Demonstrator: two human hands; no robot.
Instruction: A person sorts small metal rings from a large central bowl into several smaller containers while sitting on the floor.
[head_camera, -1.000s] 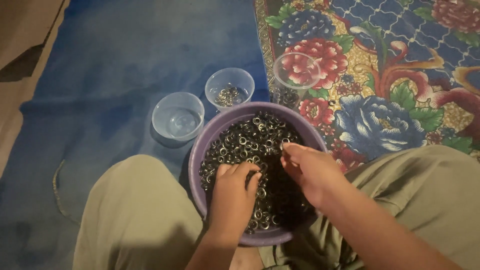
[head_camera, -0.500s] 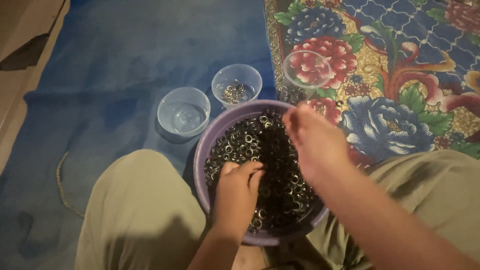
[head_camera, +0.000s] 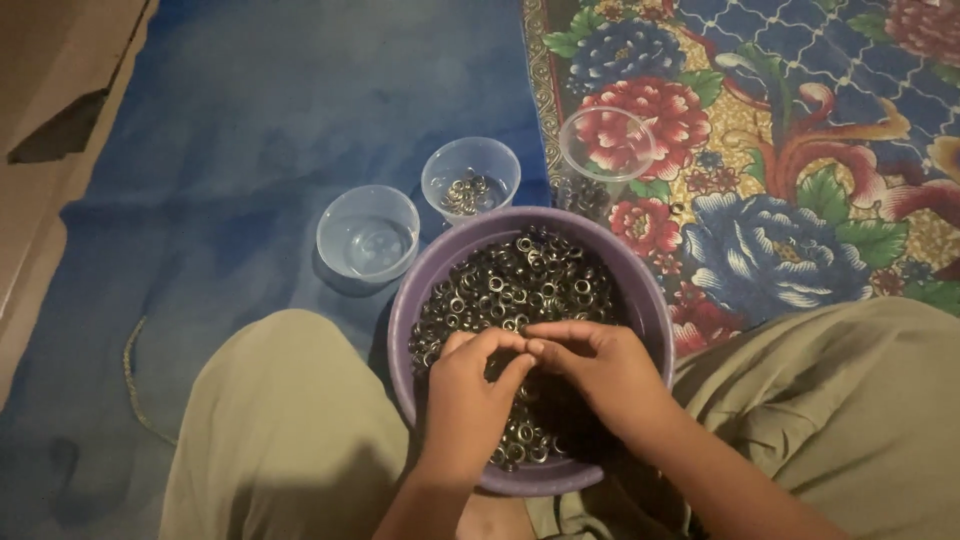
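Left hand (head_camera: 468, 400) and right hand (head_camera: 600, 375), fingertips pinched together over small metal eyelets (head_camera: 515, 285) filling a purple basin (head_camera: 420, 290) at lower centre of frame; above it, three clear plastic cups (head_camera: 368, 235), the middle cup (head_camera: 470, 180) holding few eyelets; blue floor mat (head_camera: 250, 120), floral cloth (head_camera: 800, 150) upper right.

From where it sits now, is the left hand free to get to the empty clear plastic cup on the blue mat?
Probably yes: the left hand is over the purple basin, and the empty clear cup stands just beyond its rim, nothing between.
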